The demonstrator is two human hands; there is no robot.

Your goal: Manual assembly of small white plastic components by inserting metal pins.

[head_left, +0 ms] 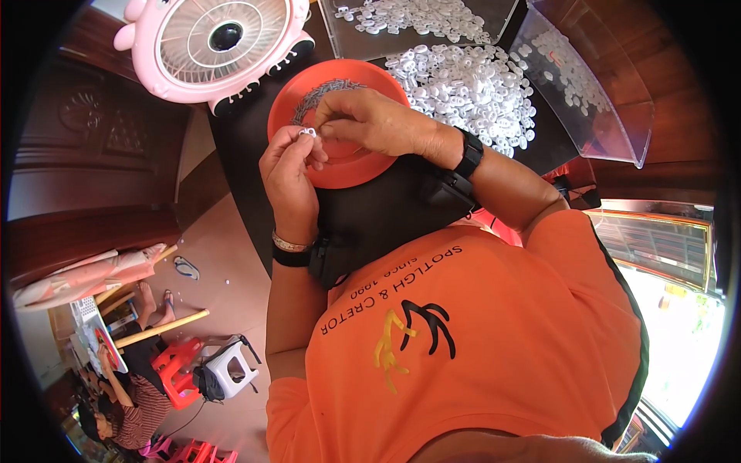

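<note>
A: Why are both hands so close together?
B: The left hand (292, 171) pinches a small white ring (307, 132); the right hand (370, 122), fingers curled, meets it above the red dish (370, 171).
A: And the white pile (471, 89)?
B: Far right, within reach.

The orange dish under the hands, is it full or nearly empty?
Nearly empty. The orange dish holds only a thin curved heap of small grey metal pieces along its far rim; elsewhere its visible surface shows bare orange. The hands hide its middle.
</note>
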